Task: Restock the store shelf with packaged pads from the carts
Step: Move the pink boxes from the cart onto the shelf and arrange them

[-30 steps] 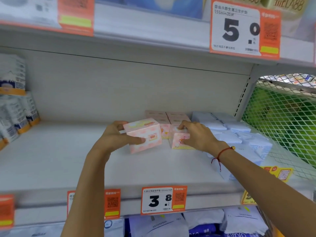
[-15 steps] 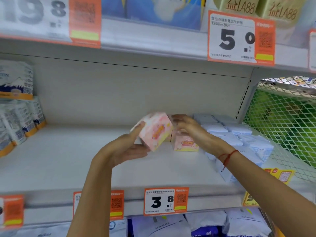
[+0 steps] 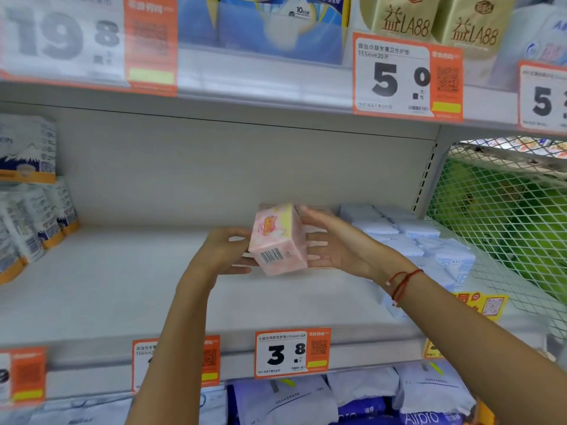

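In the head view, both hands were raised over the middle shelf with 1 pink pack of pads between them. The pack was tilted, its barcode face turned down toward the camera and a yellow panel facing up and to the right; it was held in the air above the shelf board, not resting on it.

The left hand was at the pack's left side, its fingers curled round the lower left edge near the barcode. The hand was blurred, so exactly how each fingertip lay could not be told.

The right hand was on the pack's right side with its fingers spread and nearly straight, palm turned toward the pack and pressing against its pink side. A red string bracelet circled that wrist.

Behind the pack, partly hidden by it and the right hand, more pink packs stood at the back of the shelf. Just to their right sat rows of pale blue packs, reaching to the wire mesh side panel. On the shelf's front edge below the hands hung a price tag reading 3.8. White and orange packages were stacked at the far left of the shelf.
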A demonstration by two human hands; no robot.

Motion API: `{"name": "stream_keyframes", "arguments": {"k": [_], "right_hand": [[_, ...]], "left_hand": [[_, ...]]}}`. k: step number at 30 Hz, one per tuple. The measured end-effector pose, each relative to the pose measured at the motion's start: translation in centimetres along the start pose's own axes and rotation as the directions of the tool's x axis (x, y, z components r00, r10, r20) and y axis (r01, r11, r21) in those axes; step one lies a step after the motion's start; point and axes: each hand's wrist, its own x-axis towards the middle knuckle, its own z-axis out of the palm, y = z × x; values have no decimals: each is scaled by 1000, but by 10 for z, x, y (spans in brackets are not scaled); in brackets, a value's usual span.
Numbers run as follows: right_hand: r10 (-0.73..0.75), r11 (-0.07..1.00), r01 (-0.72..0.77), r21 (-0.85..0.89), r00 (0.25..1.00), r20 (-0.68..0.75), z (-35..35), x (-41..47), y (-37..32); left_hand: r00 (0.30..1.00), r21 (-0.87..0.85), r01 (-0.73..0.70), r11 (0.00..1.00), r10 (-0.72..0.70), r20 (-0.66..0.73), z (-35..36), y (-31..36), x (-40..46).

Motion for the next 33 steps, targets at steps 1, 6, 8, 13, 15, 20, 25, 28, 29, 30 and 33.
{"name": "stream_keyframes", "arguments": {"k": [1,6,8,13,15,20,25,28,29,30,33], "right_hand": [[-11,995,12,-96,1000,14,3,0,-1],[-82,915,72,-397,997,-8,17,21,1],[-109,911,96,-400,994,-8,21,32,5],[-163,979,165,-123,986,26,21,45,19],[-197,957,194,-216,980,11,18,46,28],[-330,798,223,-560,939,-96,11,45,40],[-375,210,202,-956,920,112,-1,29,40],[-432,161,125,-979,901,44,-25,23,31],[-444,147,67,-987,896,-5,-34,21,29],[-436,130,9,-991,899,-49,-42,20,27],[-380,87,-83,-993,918,-111,-56,20,27]], "left_hand": [[1000,51,13,999,-13,17,1,0,1],[999,284,45,958,-46,-2,-4,-6,5],[997,293,57,954,-41,-58,-8,-7,8],[998,172,20,985,-29,50,-6,-6,13],[996,181,-73,981,62,66,-4,-8,14],[982,335,-160,929,185,-42,0,-20,26],[932,661,-229,715,356,-62,20,-26,32],[915,800,-239,551,403,-4,18,-26,31],[907,837,-250,487,419,27,17,-24,30],[896,867,-264,423,440,58,17,-21,29],[869,901,-322,291,468,159,24,-10,29]]}}
